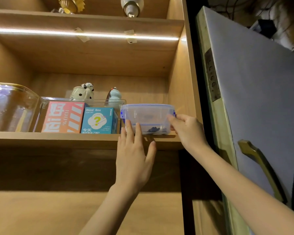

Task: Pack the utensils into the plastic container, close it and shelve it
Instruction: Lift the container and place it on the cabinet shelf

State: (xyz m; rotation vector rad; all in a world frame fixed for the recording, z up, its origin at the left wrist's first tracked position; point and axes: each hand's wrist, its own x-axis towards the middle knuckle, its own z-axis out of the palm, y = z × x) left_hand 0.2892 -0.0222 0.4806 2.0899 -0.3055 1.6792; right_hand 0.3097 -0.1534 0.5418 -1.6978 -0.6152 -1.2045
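The right hand (187,131) grasps the right end of the plastic container (147,118), fingers at its blue latch. The left hand (134,155) is flat and released, fingertips touching the container's front wall. The container sits lid-up at the shelf (58,138) front edge, near its right corner, long axis along that edge. Both forearms reach upward.
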